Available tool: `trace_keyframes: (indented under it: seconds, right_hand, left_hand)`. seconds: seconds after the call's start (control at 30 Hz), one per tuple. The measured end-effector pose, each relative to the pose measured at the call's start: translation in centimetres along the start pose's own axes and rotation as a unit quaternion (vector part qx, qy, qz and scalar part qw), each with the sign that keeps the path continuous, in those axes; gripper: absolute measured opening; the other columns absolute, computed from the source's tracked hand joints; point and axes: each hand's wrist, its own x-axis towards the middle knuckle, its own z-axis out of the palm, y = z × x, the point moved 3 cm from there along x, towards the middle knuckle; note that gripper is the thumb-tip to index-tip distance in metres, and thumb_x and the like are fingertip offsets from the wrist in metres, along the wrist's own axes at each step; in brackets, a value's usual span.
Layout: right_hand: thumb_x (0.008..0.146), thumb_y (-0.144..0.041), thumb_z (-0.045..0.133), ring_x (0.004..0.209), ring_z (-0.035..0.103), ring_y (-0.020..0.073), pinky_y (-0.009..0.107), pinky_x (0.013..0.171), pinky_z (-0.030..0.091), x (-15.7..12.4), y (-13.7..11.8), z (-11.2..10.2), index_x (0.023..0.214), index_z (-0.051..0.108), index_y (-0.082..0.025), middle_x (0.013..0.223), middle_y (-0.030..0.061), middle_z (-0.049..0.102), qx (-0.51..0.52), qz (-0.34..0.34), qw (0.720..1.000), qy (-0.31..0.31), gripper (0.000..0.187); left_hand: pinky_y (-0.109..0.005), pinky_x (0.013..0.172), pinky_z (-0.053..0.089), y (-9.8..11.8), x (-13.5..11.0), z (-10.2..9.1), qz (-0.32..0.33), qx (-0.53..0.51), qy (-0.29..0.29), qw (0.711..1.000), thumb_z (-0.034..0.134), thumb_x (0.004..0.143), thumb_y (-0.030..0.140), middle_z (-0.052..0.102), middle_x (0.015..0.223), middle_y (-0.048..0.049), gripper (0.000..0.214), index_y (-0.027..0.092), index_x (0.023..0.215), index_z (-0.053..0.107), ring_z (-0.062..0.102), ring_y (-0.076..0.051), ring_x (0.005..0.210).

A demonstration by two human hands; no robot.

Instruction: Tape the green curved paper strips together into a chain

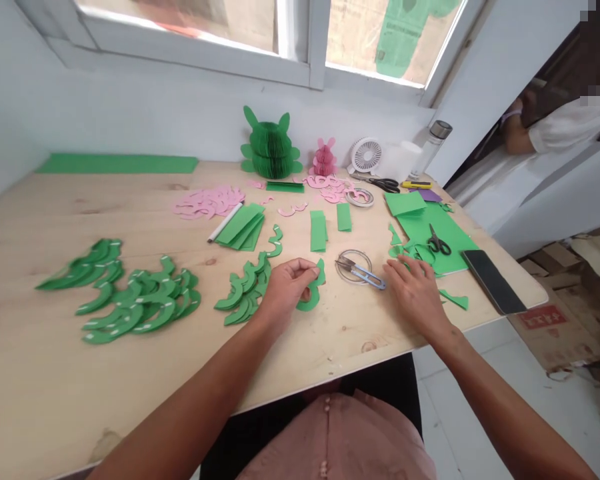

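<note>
My left hand point(286, 288) is closed, thumb and fingertips pinching a curvy green paper cutout point(309, 305) just above the table. Palm down at the right, my right hand point(416, 291) has its fingers stretched out, with nothing visible in it. Close to its fingertips, blue-handled thread snips point(364, 273) lie across a roll of tape point(351, 253). Left of my left hand is a heap of similar green cutouts point(245, 293). Farther left lie more heaps, one of green curved pieces point(143, 307) bearing small white strips.
Green card rectangles point(243, 227) and pink cutouts point(213, 201) lie mid-table. Behind them stand a green paper figure point(270, 150), a pink one point(323, 159) and a white fan point(367, 155). Black scissors point(437, 241) and a phone point(495, 281) are at right. Another person point(555, 127) is beyond.
</note>
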Motion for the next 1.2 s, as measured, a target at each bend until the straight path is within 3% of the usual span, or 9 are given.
trace_keyframes:
  seconds: [0.1,0.17,0.3,0.37,0.47,0.63,0.83,1.03,1.2]
  right_hand:
    - [0.084,-0.007,0.046,0.118,0.045,0.0292,0.045,0.098,0.024,1.2,0.3,0.9,0.107,0.062,-0.016,0.112,0.0105,0.065,-0.017,-0.008,0.999,-0.033,0.029]
    - [0.082,-0.005,0.046,0.11,0.05,0.0265,0.044,0.098,0.024,0.4,0.7,0.5,0.096,0.064,-0.018,0.102,0.0084,0.068,-0.003,-0.015,0.999,-0.038,0.026]
    - [0.075,0.001,0.041,0.07,0.057,0.0153,0.042,0.098,0.026,-3.6,2.1,-2.2,0.062,0.059,-0.02,0.062,-0.0004,0.062,0.063,-0.021,0.997,-0.036,0.031]
    - [0.075,0.0,0.04,0.066,0.056,0.0138,0.041,0.096,0.028,-5.4,2.7,-3.4,0.062,0.058,-0.02,0.063,-0.0008,0.062,0.093,-0.026,0.994,-0.057,0.03]
    - [0.077,-0.002,0.04,0.077,0.06,0.0164,0.041,0.094,0.029,-6.2,2.9,-4.3,0.083,0.062,-0.02,0.081,0.0021,0.067,0.1,-0.015,0.994,-0.029,0.029]
    - [0.086,-0.019,0.047,0.091,0.059,0.0205,0.034,0.084,0.037,-2.3,1.0,-2.7,0.1,0.061,-0.018,0.096,0.007,0.067,0.125,0.033,0.991,0.019,0.019]
    - [0.085,-0.028,0.054,0.093,0.054,0.0246,0.035,0.081,0.035,2.9,-2.4,-0.3,0.103,0.062,-0.017,0.095,0.0101,0.064,0.118,0.04,0.99,-0.061,0.023]
    - [0.085,-0.031,0.053,0.09,0.051,0.026,0.036,0.075,0.032,4.7,-3.3,1.2,0.097,0.064,-0.019,0.09,0.0099,0.063,0.097,0.081,0.989,-0.079,0.021]
    - [0.083,-0.028,0.052,0.086,0.053,0.0246,0.035,0.074,0.034,4.5,-3.1,2.1,0.094,0.063,-0.018,0.086,0.0086,0.063,0.147,0.095,0.984,-0.02,0.018]
  left_hand:
    - [-0.017,0.037,0.03,0.1,-0.1,-0.1,0.001,0.006,-0.001,1.0,0.067,0.062,0.028,0.056,0.052,0.0036,0.017,0.014,0.067,0.058,0.04,-0.004,0.035]
    - [-0.017,0.037,0.03,0.0,-0.1,-0.1,-0.003,0.005,-0.005,1.0,0.068,0.062,0.028,0.054,0.051,0.0042,0.017,0.014,0.067,0.058,0.04,-0.004,0.035]
    - [-0.017,0.038,0.031,0.0,0.0,-0.2,-0.009,0.0,-0.008,1.0,0.068,0.062,0.029,0.054,0.051,0.0039,0.018,0.014,0.067,0.059,0.04,-0.004,0.037]
    - [-0.017,0.038,0.03,0.0,0.0,-0.2,-0.01,-0.003,-0.009,1.0,0.068,0.062,0.029,0.052,0.051,0.0044,0.019,0.014,0.068,0.059,0.04,-0.004,0.037]
    - [-0.017,0.038,0.03,0.1,0.1,-0.1,-0.015,-0.004,-0.008,1.0,0.068,0.061,0.029,0.051,0.05,0.005,0.019,0.014,0.067,0.059,0.04,-0.004,0.036]
    - [-0.017,0.037,0.025,-0.2,0.2,0.0,-0.015,0.04,0.004,0.999,0.065,0.062,0.029,0.046,0.047,0.0067,0.016,0.015,0.065,0.057,0.035,-0.004,0.035]
    - [-0.019,0.039,0.025,-0.8,0.8,-0.3,0.063,0.148,-0.004,0.987,0.059,0.066,0.03,0.046,0.047,0.0062,0.013,0.017,0.063,0.056,0.033,-0.006,0.038]
    - [-0.022,0.049,0.035,-0.8,1.1,-0.5,0.146,0.33,-0.005,0.933,0.053,0.072,0.026,0.058,0.056,0.0014,0.013,0.018,0.065,0.06,0.05,-0.012,0.053]
    - [-0.032,0.067,0.04,-0.3,0.9,-0.3,0.253,0.493,0.027,0.832,0.051,0.074,0.018,0.065,0.07,-0.0046,0.013,0.02,0.066,0.062,0.054,-0.02,0.072]
